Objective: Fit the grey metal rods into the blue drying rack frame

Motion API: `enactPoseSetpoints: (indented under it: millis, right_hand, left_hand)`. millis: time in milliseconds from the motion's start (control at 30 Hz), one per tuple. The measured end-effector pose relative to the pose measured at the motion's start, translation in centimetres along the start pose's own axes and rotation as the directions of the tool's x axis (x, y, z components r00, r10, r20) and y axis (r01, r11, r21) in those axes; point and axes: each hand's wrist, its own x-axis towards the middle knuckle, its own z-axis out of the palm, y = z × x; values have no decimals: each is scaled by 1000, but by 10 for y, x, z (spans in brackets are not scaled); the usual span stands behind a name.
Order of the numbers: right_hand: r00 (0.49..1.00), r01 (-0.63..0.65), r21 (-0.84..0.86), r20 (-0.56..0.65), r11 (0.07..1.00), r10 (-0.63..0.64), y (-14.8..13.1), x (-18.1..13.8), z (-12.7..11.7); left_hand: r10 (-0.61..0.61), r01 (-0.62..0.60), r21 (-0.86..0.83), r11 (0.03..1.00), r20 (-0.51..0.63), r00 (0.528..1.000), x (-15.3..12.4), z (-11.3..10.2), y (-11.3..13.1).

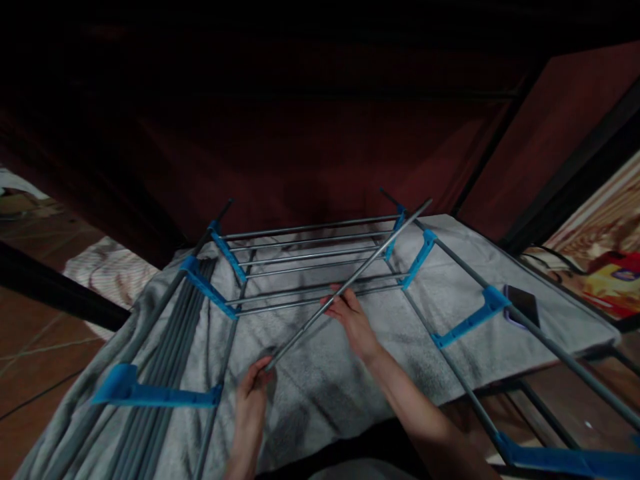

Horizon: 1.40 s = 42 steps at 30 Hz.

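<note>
A long thin grey metal rod (361, 269) slants up to the right across the middle of the head view. Its near end is gripped by my left hand (254, 390). Farther along, the fingers of my right hand (350, 319) are closed round the same rod. Beyond and around both hands stands a rack frame of grey tubes with blue plastic brackets (420, 259). Several crossbars (320, 255) span between the brackets at its far end. The nearer brackets, a left one (165, 395) and a right one (470, 320), have no crossbar between them.
A bundle of loose grey rods (165, 373) lies at the left on a grey blanket (320, 373). A phone (523, 307) lies behind the frame's right tube. Dark red wooden panels (310, 160) rise at the back. A red and yellow package (615, 283) is at far right.
</note>
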Motion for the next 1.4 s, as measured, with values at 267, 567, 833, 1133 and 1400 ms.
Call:
enactPoseSetpoints:
  millis: [267, 567, 833, 1133, 1400]
  right_hand:
    - [968, 219, -294, -53, 930, -245, -47, 18, -19]
    - [829, 503, -560, 96, 659, -551, -75, 16, -19]
    - [800, 532, -789, 349, 308, -488, -48, 3, -48]
    - [778, 502, -846, 532, -177, -334, 6, -13, -109]
    - [756, 532, -819, 574, -214, -314, 29, -26, -142]
  left_hand:
    - [76, -73, -29, 997, 126, 989, -13, 31, 15]
    - [106, -94, -85, 992, 146, 984, -23, 44, 66]
    - [141, -97, -240, 966, 173, 975, -36, 54, 95]
    - [10, 68, -494, 867, 154, 988, -35, 52, 88]
    - [-148, 163, -615, 771, 76, 986, -27, 43, 75]
